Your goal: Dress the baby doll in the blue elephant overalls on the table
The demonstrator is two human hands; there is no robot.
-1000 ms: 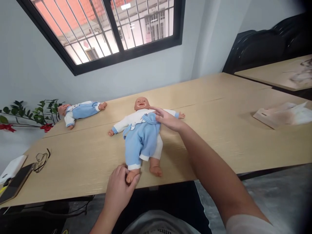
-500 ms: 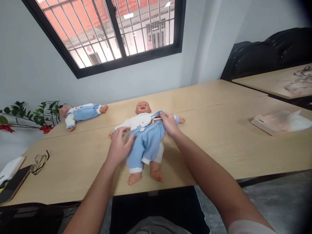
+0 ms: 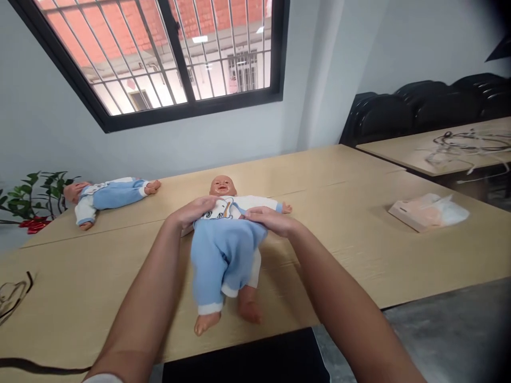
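A baby doll (image 3: 224, 186) lies on its back on the table, head toward the window. It wears a white long-sleeved top and light blue overalls (image 3: 227, 242) with white cuffs and a printed bib. My left hand (image 3: 195, 211) lies over the side of the doll's chest beside the bib, its fingers stretched out and the thumb hidden. At the other side of the waist, my right hand (image 3: 271, 219) has its fingers closed on the edge of the blue overalls. One white trouser leg shows below the blue cloth, and both bare feet stick out.
A second doll (image 3: 115, 196) in matching clothes lies at the back left, near a leafy plant (image 3: 34, 197). Glasses (image 3: 16, 295) rest at the left edge. On the right is a tissue box (image 3: 427, 211); cables (image 3: 471, 143) lie on another table by black chairs (image 3: 387, 114).
My left hand has moved up from the waist to the chest. My right hand has come down from the shoulder side to the waist. The bib now lies flatter, and the view has shifted right.
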